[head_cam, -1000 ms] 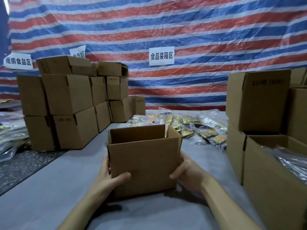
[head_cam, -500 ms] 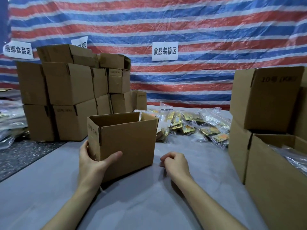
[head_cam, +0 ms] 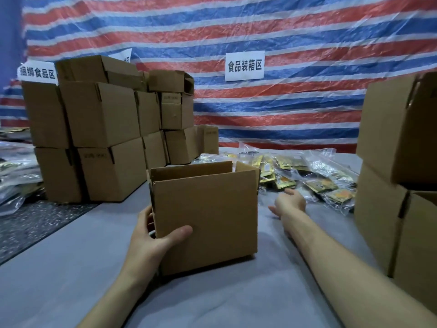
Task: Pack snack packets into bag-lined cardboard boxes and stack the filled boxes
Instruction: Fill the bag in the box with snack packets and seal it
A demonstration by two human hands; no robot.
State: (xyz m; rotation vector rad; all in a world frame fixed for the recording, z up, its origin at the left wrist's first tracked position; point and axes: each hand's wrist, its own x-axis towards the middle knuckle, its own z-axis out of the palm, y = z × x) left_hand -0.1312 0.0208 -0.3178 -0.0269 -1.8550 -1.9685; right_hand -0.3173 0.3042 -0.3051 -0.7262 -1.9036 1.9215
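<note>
Right hand reached toward packets, fingers open; left hand grips box.

The open box was plain brown cardboard, dull and a little rough. The stacked boxes and the boxes on the right were the same dull cardboard. The snack packets looked like shiny gold and silver plastic. They lay in clear, crinkly plastic bags. The surface was covered in soft grey cloth, smooth and not shiny. The back sheet was woven plastic, wrinkled, with a slight shine. The signs on it were white paper. The dark patch at the left looked speckled and rough.
</note>
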